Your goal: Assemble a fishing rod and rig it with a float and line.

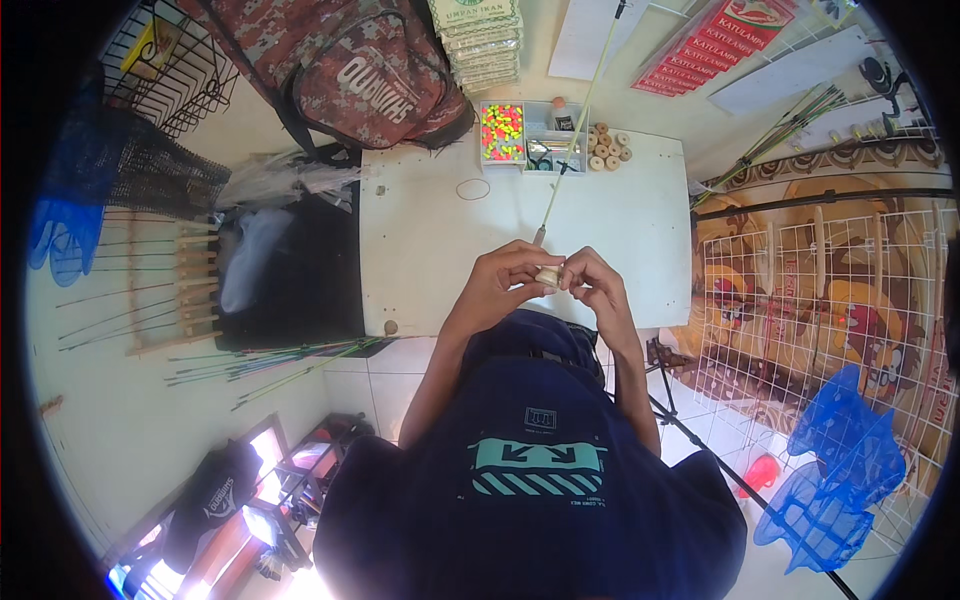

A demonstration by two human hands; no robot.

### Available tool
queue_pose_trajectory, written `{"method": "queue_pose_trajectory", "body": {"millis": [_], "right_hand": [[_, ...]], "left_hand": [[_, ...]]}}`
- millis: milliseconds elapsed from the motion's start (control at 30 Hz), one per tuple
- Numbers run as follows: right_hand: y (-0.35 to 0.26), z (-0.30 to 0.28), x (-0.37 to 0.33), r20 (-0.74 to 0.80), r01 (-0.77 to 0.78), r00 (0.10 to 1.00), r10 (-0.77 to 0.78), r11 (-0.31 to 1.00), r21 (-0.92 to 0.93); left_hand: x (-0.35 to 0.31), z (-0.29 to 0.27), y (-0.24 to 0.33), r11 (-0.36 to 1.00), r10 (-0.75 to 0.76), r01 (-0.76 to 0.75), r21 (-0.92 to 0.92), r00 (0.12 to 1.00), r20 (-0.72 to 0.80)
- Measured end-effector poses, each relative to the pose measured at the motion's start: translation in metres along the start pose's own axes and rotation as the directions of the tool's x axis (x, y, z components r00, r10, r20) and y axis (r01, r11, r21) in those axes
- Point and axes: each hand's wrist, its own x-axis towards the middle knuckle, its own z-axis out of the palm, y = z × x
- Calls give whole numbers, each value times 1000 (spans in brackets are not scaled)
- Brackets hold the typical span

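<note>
Above the table's front edge, my left hand (pixel 497 287) is closed round a small pale spool (pixel 547 276), thumb and fingers on its sides. My right hand (pixel 599 286) is at the spool's right side, its thumb and fingertips pinched together against or close to the rim. Whatever sits between those right fingertips is too small to make out. Just beyond my left fingers is the grey butt end of a thin, pale yellow fishing rod (pixel 562 172), which slants away toward the back wall. Several similar round wooden spools (pixel 606 148) are grouped at the table's back right.
On the white table (pixel 430 235), a divided tray (pixel 501 163) holds bright beads, a small bottle and tools. A camouflage backpack (pixel 365 85) and stacked packets (pixel 478 45) stand behind. Black cloth (pixel 300 290) lies left; a wire grid (pixel 800 300) with blue nets (pixel 840 440) stands right.
</note>
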Motion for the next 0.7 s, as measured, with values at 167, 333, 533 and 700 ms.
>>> {"method": "queue_pose_trajectory", "body": {"millis": [167,333,533,700], "right_hand": [[1,11,0,-166,-52,985,50,999,-7],[9,4,-2,-235,-77,969,81,997,26],[8,12,-6,-219,61,972,-83,993,-103],[7,13,-2,-335,66,926,-173,949,-308]], "left_hand": [[0,5,-1,1000,14,-13,22,999,-47],[0,4,2,998,68,-67,18,990,-121],[-1,5,-5,995,100,-97,24,980,-172],[-2,6,2,994,104,-95,55,976,-191]]}}
